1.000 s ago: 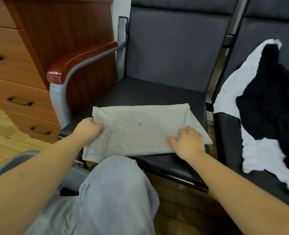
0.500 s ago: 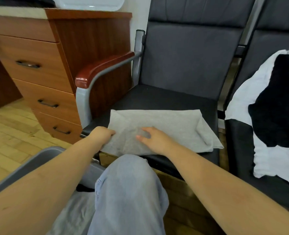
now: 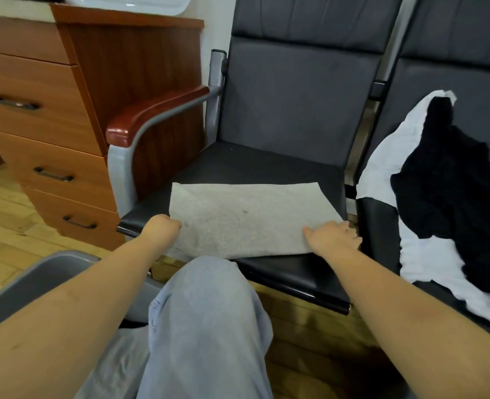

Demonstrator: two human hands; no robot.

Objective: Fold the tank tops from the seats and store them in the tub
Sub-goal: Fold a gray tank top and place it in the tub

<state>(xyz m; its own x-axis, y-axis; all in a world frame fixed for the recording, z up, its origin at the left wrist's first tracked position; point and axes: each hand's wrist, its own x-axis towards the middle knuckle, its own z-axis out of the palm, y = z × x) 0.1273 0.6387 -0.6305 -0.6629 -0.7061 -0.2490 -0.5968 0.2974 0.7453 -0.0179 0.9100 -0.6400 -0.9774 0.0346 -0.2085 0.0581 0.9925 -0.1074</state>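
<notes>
A grey tank top (image 3: 246,217), folded into a flat rectangle, lies on the front of the left dark seat (image 3: 267,165). My left hand (image 3: 163,228) is closed on its near left corner. My right hand (image 3: 333,237) grips its near right corner at the seat's front edge. On the right seat, a white tank top (image 3: 428,254) lies spread out with a black tank top (image 3: 453,191) crumpled on top of it. The grey tub (image 3: 36,280) shows its rim at lower left, beside my left forearm; its inside is mostly hidden.
A wooden drawer cabinet (image 3: 36,110) stands left of the seats, close to the red-topped armrest (image 3: 151,113). My knee in light jeans (image 3: 209,312) rises between my arms, just before the seat's edge. Wooden floor lies below.
My right hand slid from the middle of the grey tank top to its near right corner. The loose flap on the right is gone and the cloth now forms a neat rectangle.
</notes>
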